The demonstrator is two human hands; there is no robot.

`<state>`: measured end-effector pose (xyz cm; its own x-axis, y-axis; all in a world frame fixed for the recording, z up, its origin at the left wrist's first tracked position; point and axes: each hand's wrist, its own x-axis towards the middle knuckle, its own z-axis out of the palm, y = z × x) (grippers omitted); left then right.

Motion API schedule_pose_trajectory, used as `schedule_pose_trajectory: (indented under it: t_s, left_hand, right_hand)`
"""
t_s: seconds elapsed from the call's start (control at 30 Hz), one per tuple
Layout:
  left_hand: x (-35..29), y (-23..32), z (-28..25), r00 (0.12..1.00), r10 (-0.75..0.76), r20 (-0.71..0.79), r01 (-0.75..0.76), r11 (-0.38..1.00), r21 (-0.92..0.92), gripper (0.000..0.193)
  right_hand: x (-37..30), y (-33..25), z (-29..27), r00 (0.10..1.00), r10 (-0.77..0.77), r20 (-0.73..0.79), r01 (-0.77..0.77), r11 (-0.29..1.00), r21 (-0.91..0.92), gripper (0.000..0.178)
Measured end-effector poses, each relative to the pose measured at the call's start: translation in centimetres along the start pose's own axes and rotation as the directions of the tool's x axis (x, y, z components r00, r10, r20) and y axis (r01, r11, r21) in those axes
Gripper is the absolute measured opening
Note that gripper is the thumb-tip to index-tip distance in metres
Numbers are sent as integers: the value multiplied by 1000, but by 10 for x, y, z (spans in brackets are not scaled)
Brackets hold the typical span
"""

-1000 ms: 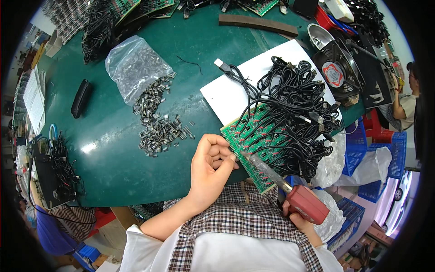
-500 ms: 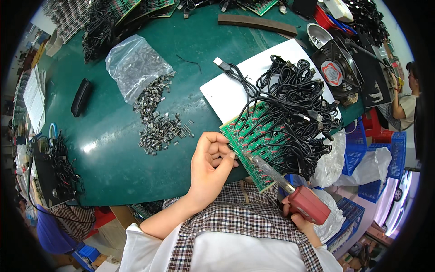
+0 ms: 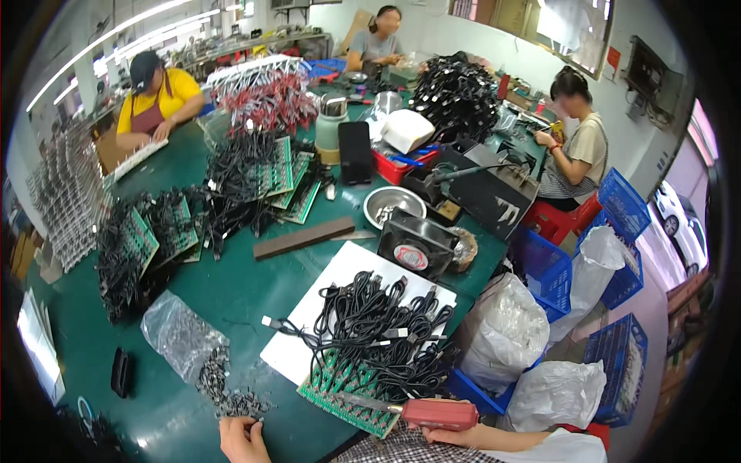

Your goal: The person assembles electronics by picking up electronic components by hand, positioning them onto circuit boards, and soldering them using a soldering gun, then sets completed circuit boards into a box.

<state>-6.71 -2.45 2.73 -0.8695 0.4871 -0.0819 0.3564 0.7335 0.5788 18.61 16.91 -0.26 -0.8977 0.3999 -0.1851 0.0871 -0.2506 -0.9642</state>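
My right hand [image 3: 455,437] is wrapped round the red handle of a soldering iron [image 3: 441,414]. Its metal barrel points left, the tip over the green circuit board panel [image 3: 351,413]. Black USB cables [image 3: 370,324] fan out from that panel and heap up on a white board [image 3: 289,355]. At the lower edge, my left hand [image 3: 243,440] is beside a pile of small metal connectors [image 3: 235,401], fingers curled and thumb drawn in; whatever they pinch is too small to make out. The connectors spill from a clear plastic bag [image 3: 176,332].
Behind the cables are a brown bar [image 3: 302,238], a steel bowl [image 3: 394,205] and a black fan [image 3: 417,245]. Panels with cables [image 3: 262,181] stack farther back. Blue crates [image 3: 540,270] and white sacks [image 3: 505,332] stand at right. Three people work around the table.
My left hand has left the panel's edge and moved left to the connector pile. The view has tilted up, bringing in the room and co-workers. My right hand still holds the soldering iron.
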Motion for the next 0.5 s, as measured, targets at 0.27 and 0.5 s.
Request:
schedule_pose_trajectory:
  t_s: [0.27,0.5]
  left_hand:
    - [-11,-13,-3,932,316,-178,-306,948,83,10]
    - [-12,-14,-2,938,318,-136,-284,933,219,11]
  right_hand:
    - [-3,-6,4,1000,-27,16,27,1000,-12,55]
    - [-10,-5,7,999,-39,-14,38,999,-22,49]
